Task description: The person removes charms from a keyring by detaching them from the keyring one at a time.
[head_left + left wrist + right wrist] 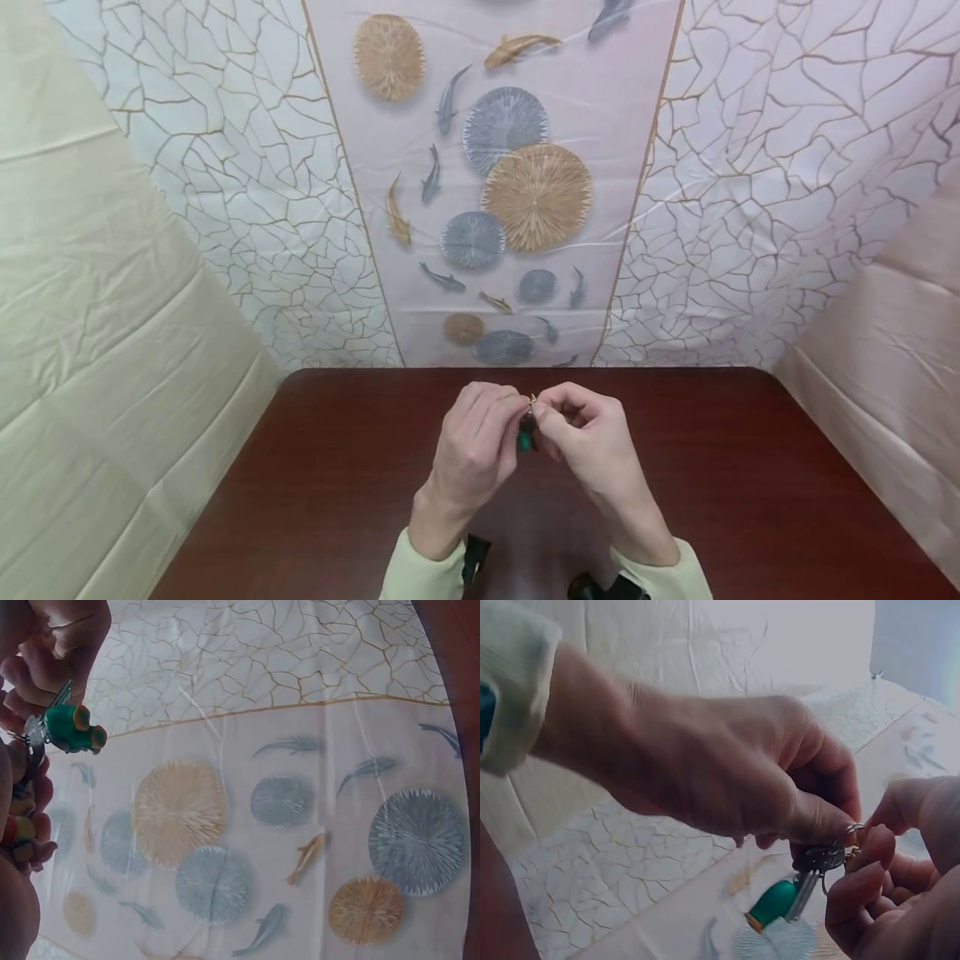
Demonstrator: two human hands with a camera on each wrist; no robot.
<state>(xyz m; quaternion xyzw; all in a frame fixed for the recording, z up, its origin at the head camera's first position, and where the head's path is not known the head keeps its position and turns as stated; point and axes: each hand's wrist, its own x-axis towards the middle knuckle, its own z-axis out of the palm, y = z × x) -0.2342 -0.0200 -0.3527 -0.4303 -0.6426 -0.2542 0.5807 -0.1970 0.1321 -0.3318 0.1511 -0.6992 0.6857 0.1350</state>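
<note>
Both hands meet above the brown table (337, 492), close together around a small bunch of keys. My left hand (476, 442) pinches the metal key ring (855, 827) between thumb and fingertips. From the other side my right hand (596, 437) pinches the ring and its gold-coloured clasp (851, 856). Below the fingers hangs a key (802, 896) with a dark head. Beside it dangles a green charm (69, 727) with orange round ends, partly hidden by the fingers in the head view. A red and yellow piece (19, 829) shows between fingers in the left wrist view.
A cloth backdrop (480, 292) printed with fish and round leaves hangs behind the table's far edge. Pale cloth walls (112, 375) stand on both sides. Black straps (474, 557) sit at the wrists.
</note>
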